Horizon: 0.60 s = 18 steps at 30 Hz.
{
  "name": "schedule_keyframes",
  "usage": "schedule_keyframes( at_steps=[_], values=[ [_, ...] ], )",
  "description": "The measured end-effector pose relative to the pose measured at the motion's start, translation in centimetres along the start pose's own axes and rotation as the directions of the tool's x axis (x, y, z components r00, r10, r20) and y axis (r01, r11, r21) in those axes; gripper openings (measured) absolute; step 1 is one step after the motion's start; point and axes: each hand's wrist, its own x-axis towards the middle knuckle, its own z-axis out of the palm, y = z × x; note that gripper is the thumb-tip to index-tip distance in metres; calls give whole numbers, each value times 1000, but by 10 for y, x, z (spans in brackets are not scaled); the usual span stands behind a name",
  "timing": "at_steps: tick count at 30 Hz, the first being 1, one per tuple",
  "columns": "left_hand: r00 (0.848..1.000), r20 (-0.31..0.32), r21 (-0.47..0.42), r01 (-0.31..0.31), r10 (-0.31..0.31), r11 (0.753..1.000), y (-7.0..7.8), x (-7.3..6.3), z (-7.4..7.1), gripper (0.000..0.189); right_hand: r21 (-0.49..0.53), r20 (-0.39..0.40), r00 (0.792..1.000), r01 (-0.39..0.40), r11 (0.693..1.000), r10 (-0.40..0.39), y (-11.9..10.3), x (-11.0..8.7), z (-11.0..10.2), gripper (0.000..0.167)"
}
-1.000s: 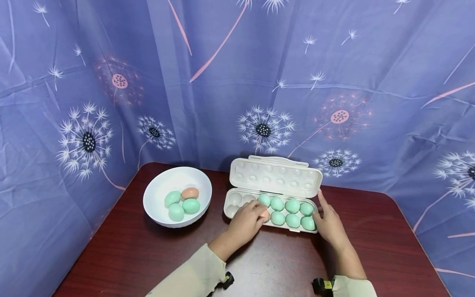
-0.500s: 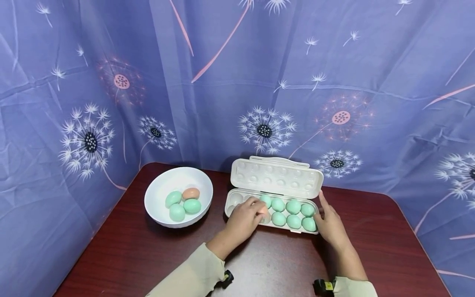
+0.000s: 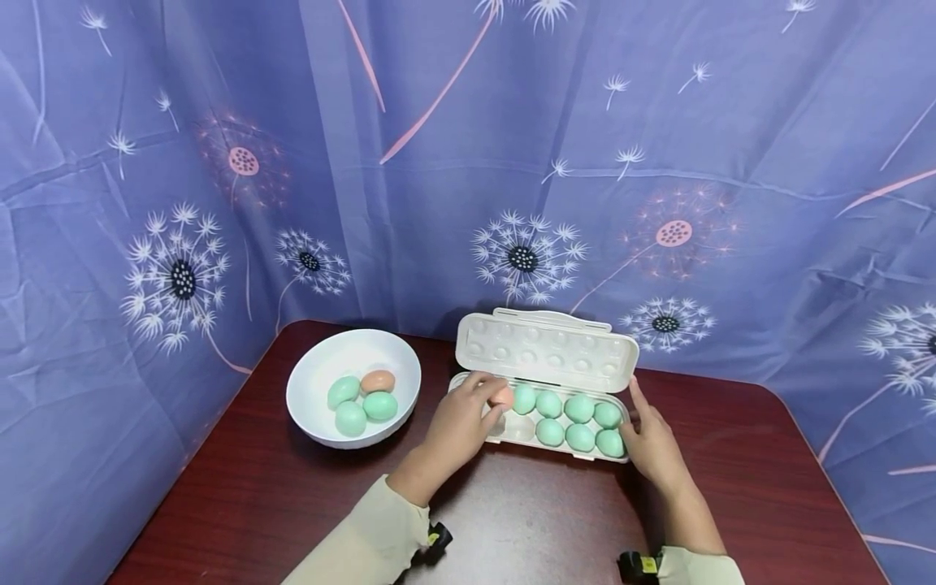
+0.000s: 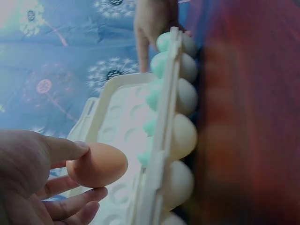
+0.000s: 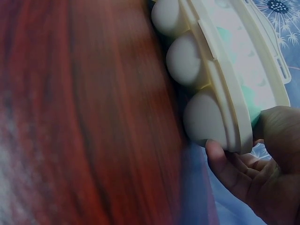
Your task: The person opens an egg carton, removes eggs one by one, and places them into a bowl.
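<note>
My left hand (image 3: 455, 421) pinches an orange-brown egg (image 4: 98, 165) between thumb and fingers, over the left part of a white egg box (image 3: 547, 351). The lid stands open toward the curtain. Several mint-green eggs (image 3: 580, 408) fill the right part in two rows, and the held egg is just left of the back row. A front-row cup (image 3: 520, 427) left of the green eggs shows its bare bottom. At the right end, my right hand (image 3: 653, 443) grips the box, with fingers around its end wall in the right wrist view. My left hand covers the leftmost cups.
A white bowl (image 3: 301, 414) stands left of the box, holding one orange-brown egg (image 3: 378, 381) and several green eggs (image 3: 351, 418). The dark red wooden table (image 3: 541, 520) ends against a blue dandelion-print curtain (image 3: 424, 227) behind the box.
My left hand has lifted the orange-brown egg out of its front-row cup and carried it left and back. My right hand has kept its place at the box's end.
</note>
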Motion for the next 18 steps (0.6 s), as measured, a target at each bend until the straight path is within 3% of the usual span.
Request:
schedule_keyframes(
  at_steps=[10, 18],
  values=[
    [994, -63, -11, 93, -93, 996, -4, 7, -36, 38, 1, 2, 1000, 2, 1000, -2, -1, 0, 0, 81],
    [981, -117, -65, 146, -153, 987, -14, 8, -54, 37, -1, 8, 1000, 3, 1000, -3, -2, -1, -1, 81]
  ],
)
